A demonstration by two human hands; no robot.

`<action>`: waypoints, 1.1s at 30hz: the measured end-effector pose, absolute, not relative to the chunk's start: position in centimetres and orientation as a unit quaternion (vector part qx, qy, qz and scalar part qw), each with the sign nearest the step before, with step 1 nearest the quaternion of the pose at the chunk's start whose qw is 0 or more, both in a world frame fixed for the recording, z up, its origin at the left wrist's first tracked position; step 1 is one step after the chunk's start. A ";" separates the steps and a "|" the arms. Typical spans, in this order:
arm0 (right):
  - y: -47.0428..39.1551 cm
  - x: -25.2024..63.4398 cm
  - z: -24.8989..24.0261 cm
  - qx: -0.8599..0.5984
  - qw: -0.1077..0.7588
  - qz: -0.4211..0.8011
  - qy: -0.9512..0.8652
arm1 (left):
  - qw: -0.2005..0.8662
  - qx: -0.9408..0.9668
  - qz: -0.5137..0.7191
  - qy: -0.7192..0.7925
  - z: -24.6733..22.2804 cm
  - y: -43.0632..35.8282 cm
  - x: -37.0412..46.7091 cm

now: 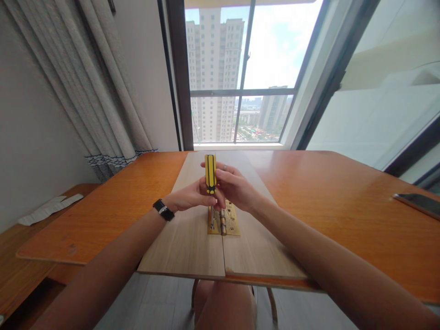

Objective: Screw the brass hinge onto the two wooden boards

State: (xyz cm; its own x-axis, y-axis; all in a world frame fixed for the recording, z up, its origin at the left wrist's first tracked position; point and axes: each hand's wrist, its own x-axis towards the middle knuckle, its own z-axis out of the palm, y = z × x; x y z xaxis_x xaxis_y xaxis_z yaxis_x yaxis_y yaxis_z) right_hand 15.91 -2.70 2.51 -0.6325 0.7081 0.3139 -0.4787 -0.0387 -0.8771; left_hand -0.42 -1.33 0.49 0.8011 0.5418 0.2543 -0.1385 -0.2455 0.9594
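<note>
A screwdriver (211,174) with a yellow and black handle stands nearly upright over a brass hinge (234,225). Its metal shaft reaches down to a screw on the hinge's left leaf. My right hand (235,185) grips the handle from the right, thumb against its side. From the left, my left hand (190,195) closes around the shaft just under the handle; some of its fingers are hidden behind the tool. The hinge lies across the seam between two pale wooden boards, a left board (182,250) and a right board (261,252). My hands partly cover its far end.
Beneath the boards is an orange-brown wooden table (309,192). A dark phone-like object (417,204) lies at its right edge. Pale strips (50,208) rest on a lower surface at left. A curtain (99,82) and a window (240,91) stand beyond.
</note>
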 end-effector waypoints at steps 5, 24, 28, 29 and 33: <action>-2.5 15.8 2.1 -0.099 0.433 0.700 -0.559 | 0.615 0.723 0.282 0.140 0.4 -1.2 -0.5; -2.4 15.8 2.1 -0.087 0.420 0.703 -0.568 | 0.616 0.712 0.292 0.168 0.8 -1.8 -0.3; -2.3 15.8 1.8 -0.081 0.425 0.679 -0.593 | 0.615 0.715 0.287 0.167 0.6 -1.6 -0.3; -2.3 15.8 1.8 -0.088 0.423 0.675 -0.598 | 0.613 0.718 0.285 0.165 0.6 -1.6 -0.3; -2.4 15.9 1.7 -0.112 0.417 0.669 -0.605 | 0.608 0.725 0.279 0.163 0.5 -1.3 -0.3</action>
